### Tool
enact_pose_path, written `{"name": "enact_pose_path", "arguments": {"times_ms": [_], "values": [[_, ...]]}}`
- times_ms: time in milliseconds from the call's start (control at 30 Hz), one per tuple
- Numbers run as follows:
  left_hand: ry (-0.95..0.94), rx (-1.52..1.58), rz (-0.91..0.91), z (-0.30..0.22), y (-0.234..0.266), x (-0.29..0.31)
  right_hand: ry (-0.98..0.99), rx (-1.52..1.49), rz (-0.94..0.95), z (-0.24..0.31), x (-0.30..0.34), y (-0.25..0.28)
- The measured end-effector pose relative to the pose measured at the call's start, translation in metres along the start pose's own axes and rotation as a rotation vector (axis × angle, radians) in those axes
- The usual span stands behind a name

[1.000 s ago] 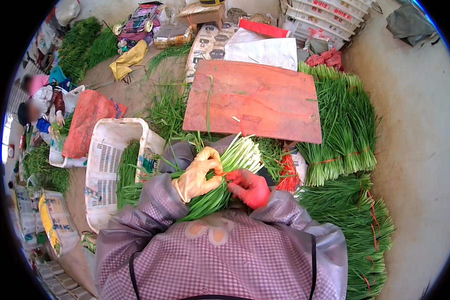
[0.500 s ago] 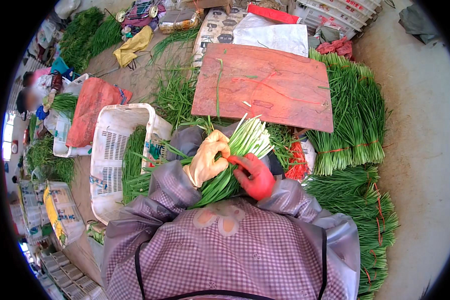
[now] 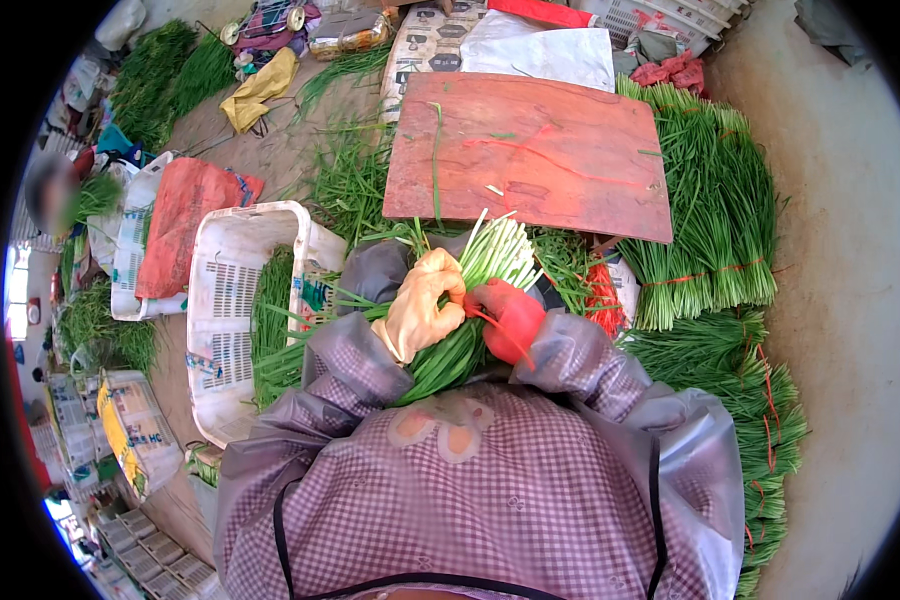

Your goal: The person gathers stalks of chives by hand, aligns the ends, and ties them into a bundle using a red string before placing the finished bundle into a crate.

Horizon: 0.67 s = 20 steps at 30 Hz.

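Observation:
A bunch of garlic chives [image 3: 498, 252] is in my lap, its pale cut ends pointing away from me and its green leaves toward my body. In a cream glove, my left hand [image 3: 422, 308] is closed round the bunch from the left. My right hand [image 3: 513, 318], in a red glove, presses against the bunch's right side with fingers pinched on a thin red tie [image 3: 483, 317]. Both hands nearly meet over the stalks. How far the tie runs round the bunch is hidden by the gloves.
A reddish wooden board [image 3: 530, 150] lies just beyond my hands. To the left stands a white plastic crate [image 3: 215, 310] with chives inside. Tied chive bundles [image 3: 705, 220] are stacked on the right, near red ties [image 3: 602, 300]. Another person works at far left.
My right hand has turned and drawn in against the bunch, closer to my left hand, and a red tie end now shows over its fingers. My left hand keeps its grip.

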State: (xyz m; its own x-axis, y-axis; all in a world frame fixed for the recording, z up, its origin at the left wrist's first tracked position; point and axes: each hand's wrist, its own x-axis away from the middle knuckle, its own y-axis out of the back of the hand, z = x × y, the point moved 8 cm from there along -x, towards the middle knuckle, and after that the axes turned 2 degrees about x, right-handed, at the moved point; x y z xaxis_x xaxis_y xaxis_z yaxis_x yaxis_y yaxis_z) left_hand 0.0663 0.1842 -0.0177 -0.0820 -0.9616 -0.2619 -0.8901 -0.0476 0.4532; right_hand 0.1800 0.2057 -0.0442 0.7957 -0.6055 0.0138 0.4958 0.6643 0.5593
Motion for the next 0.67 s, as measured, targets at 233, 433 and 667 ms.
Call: {"name": "enact_pose_path", "arguments": {"times_ms": [233,433,667], "values": [[0.031,0.038,0.018,0.007,0.007,-0.005,-0.014,-0.327,-0.085,-0.011,0.005,0.002],[0.004,0.016,-0.033,0.005,0.004,-0.003,0.073,-0.099,0.009,0.001,-0.002,0.008],[-0.030,-0.044,-0.023,0.000,-0.001,0.000,-0.072,-0.004,0.258,-0.008,-0.006,0.002]]}}
